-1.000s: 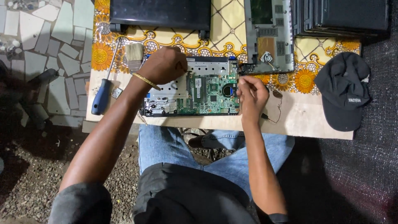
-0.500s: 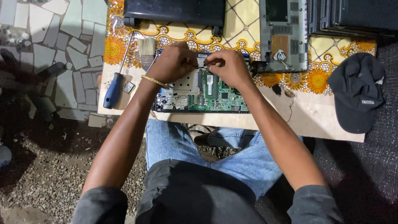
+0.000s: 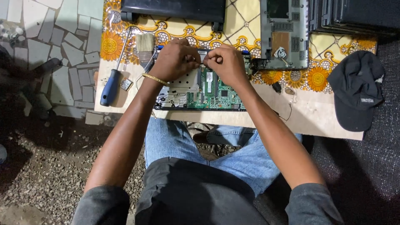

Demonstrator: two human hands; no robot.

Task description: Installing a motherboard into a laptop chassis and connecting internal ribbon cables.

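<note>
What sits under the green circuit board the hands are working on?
The green circuit board lies on a pale wooden tabletop, partly over a floral cloth. The left hand and right hand cover its top edge, hiding what lies there.

Both forearms reach toward twelve o'clock, converging; the left hand (image 3: 173, 60) is curled, knuckles up, fingertips pinched toward three o'clock; the right hand (image 3: 227, 62) is curled likewise, fingertips toward nine o'clock, nearly touching the left.

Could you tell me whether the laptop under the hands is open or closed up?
Open: the laptop shows its bare green circuit board, no cover over it.
</note>
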